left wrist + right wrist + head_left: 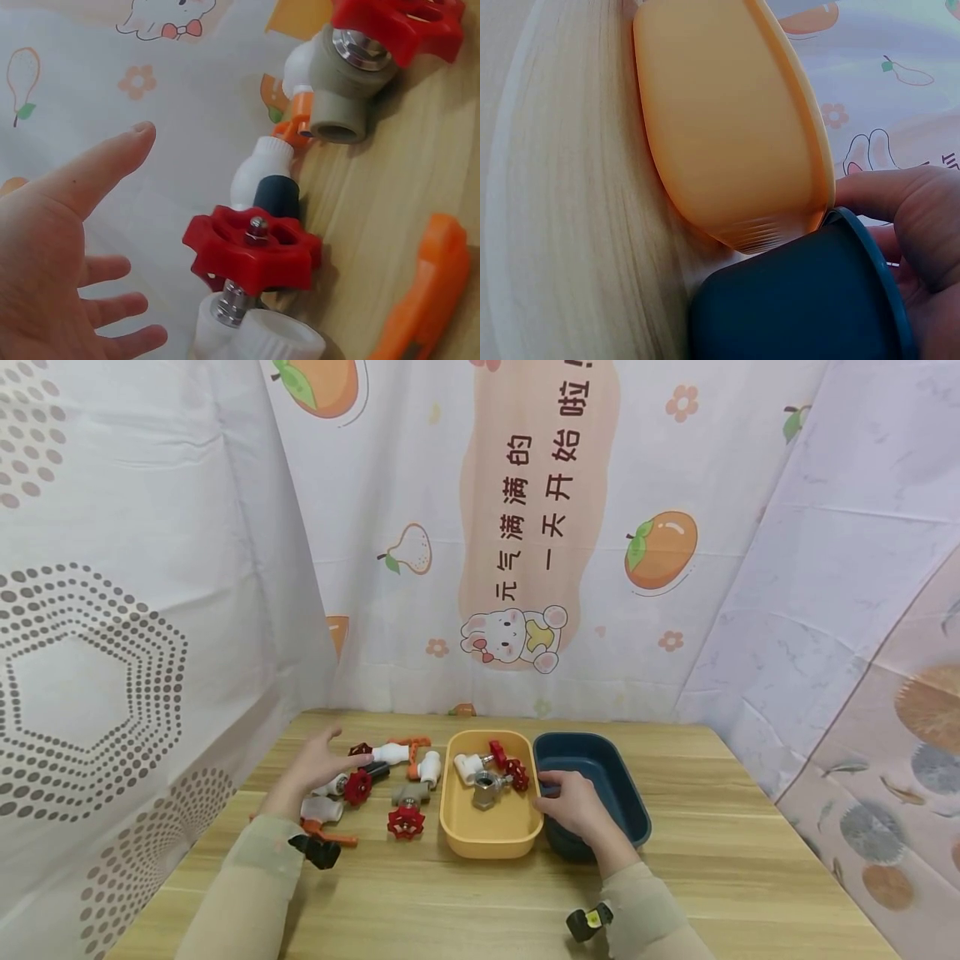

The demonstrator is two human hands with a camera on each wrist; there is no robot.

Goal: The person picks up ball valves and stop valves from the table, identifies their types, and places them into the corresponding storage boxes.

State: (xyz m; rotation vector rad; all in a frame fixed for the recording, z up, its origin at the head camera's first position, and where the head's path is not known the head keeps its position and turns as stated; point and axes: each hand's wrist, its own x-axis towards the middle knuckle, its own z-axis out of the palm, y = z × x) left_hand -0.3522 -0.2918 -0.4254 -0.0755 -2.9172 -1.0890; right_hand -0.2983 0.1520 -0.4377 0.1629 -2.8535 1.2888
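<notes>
My left hand (313, 767) hovers beside a loose group of pipe valves at the left, fingers and thumb spread, holding nothing. Closest to it are a white valve with a red handwheel (255, 247) and a white fitting (390, 753). My right hand (573, 803) is over the left side of the dark blue bin (637, 814), its fingertips at the adjoining rim of the yellow bin (491, 847). Inside the yellow bin lie a metal valve (486, 789) and a white valve (468, 767), with red handwheels. The blue bin's left rim is partly hidden by the right hand.
A grey valve with a red wheel (406, 821) stands left of the yellow bin. White ball valves with orange levers (337, 838) lie nearby. Printed curtains (420, 585) enclose the wooden table (420, 910) at the back and sides.
</notes>
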